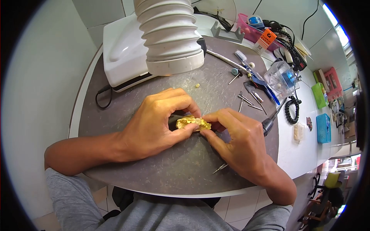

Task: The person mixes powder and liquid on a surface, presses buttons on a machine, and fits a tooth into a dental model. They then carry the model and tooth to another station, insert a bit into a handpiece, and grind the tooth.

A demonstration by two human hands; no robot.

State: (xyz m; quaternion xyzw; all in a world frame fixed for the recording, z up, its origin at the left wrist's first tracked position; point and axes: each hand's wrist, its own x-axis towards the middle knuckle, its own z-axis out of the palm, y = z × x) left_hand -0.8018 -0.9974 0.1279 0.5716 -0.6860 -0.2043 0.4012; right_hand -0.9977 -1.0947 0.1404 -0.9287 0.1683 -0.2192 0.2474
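Note:
A yellow dental model (186, 123) with a row of teeth is pinched between both hands over the grey-brown table. My left hand (160, 117) closes on it from the left, thumb along the front side and fingers over the back. At its right end, my right hand (235, 134) grips with thumb and fingertips. A rotary handpiece (267, 125) shows its dark rear end and cord past the right hand, which hides most of its body. Below that hand a thin metal bur tip (221, 168) sticks out. Behind the model lies one small yellowish tooth-like piece (197, 85).
A ribbed white suction hose (171, 34) hangs above the table's back, before a white machine (125, 50). Loose burs (250, 101), a brush (241, 57) and a clear box (280, 79) lie at right. Farther right are a coiled cord (293, 110) and a blue basket (323, 128).

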